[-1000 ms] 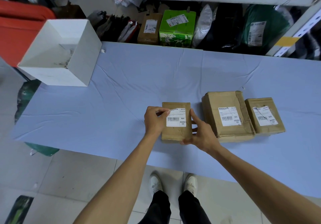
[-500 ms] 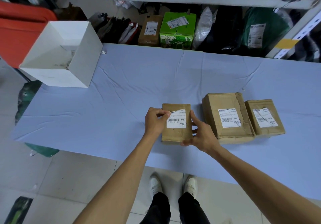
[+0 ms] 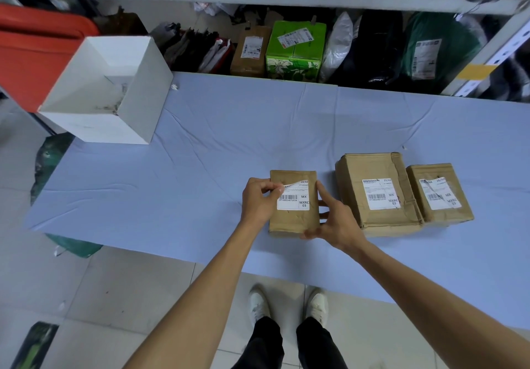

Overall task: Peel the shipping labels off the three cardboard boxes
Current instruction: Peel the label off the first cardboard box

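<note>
At the far left, an open white box stands on the back corner of a table covered in pale blue cloth, well apart from everything else on it. Toward the middle of the near edge, the left hand pinches the upper left corner of the label on the first cardboard box. That corner is lifted off the cardboard and curled back, while the rest of the label, with its barcode, lies flat on the top face. The box rests on the cloth. The right hand grips its right side, with the forefinger lying along the upper right edge and the thumb at the near right corner. Just beside that hand stands the second cardboard box, the largest of the three, dented and creased along its right side, with its label flat on top. Touching its right side is the third cardboard box, whose label is wrinkled but stuck down. Behind the table, a shelf holds parcels and bags, among them a green box.
</note>
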Motion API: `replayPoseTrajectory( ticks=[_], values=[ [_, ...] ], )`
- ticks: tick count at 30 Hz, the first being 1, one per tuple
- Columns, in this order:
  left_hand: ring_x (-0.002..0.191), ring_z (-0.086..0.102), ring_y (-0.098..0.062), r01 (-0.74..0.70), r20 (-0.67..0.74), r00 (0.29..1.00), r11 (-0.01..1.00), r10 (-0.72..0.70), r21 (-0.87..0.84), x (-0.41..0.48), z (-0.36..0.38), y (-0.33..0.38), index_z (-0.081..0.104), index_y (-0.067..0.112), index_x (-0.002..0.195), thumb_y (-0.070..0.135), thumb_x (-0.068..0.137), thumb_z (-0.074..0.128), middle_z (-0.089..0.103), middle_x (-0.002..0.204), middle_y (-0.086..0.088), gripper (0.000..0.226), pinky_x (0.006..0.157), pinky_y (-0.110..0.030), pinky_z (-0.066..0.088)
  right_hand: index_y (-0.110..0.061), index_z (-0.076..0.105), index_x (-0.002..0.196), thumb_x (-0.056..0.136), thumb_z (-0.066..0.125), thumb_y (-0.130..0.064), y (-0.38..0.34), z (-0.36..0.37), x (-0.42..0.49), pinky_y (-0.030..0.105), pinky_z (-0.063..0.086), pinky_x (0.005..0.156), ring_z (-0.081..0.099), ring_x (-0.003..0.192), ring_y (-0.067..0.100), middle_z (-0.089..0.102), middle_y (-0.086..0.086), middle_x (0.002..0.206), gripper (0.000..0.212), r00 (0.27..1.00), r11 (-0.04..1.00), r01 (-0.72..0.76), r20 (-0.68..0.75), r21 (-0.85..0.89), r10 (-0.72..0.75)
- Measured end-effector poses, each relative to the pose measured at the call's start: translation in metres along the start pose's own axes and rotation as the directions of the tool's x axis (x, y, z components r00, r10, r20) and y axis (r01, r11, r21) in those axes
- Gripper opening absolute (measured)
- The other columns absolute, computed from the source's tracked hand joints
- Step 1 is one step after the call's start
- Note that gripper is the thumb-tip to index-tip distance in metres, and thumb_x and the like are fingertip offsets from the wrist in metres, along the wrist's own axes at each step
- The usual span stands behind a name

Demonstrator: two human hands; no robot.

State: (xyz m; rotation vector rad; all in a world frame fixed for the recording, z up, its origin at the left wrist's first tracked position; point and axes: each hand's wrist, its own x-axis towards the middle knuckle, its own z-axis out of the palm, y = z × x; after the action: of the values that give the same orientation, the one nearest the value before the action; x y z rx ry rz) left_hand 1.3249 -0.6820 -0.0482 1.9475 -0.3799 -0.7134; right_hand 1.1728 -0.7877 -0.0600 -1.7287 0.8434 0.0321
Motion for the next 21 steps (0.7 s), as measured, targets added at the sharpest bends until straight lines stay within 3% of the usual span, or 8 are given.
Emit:
replayPoseTrajectory(
  ticks=[5,13,21],
  values=[
    [0.098,0.057,-0.01,-0.005,-0.012,1.0,1.0,0.005,0.01,-0.0003,0.002,0.0002,0.074,0.011,0.095,0.014,0.086,0.069,0.054,0.109,0.001,0.01,0.085,-0.015,0.043,-0.027,0.017,0.152,0.051,0.091,-0.001,0.0007,-0.0001,-0.0007,0.008,0.049,0.056,0.065,0.082,0.004,0.058,-0.004,0.119,0.128,1.0,1.0,-0.009,-0.008,0.011,0.009],
    [0.092,0.054,-0.007,0.004,-0.03,1.0,1.0,-0.004,0.0,-0.0005,0.0056,-0.0006,0.073,0.013,0.088,0.013,0.084,0.071,0.051,0.104,0.005,0.004,0.064,0.005,0.037,-0.027,0.012,0.152,0.053,0.091,-0.004,-0.0008,-0.0014,0.0007,0.006,0.048,0.056,0.062,0.081,0.002,0.056,-0.008,0.114,0.129,1.0,0.999,-0.017,0.006,-0.04,0.018],
    [0.089,0.054,-0.006,0.003,-0.035,0.999,1.0,-0.004,-0.017,-0.0022,0.0074,0.0003,0.069,0.021,0.079,0.014,0.084,0.072,0.053,0.109,0.002,0.008,0.06,0.003,0.04,-0.024,0.01,0.153,0.055,0.09,-0.004,-0.0048,-0.0011,-0.0002,0.006,0.05,0.057,0.06,0.08,0.003,0.054,-0.007,0.116,0.128,1.0,0.997,-0.014,0.006,-0.074,0.015]
  ],
)
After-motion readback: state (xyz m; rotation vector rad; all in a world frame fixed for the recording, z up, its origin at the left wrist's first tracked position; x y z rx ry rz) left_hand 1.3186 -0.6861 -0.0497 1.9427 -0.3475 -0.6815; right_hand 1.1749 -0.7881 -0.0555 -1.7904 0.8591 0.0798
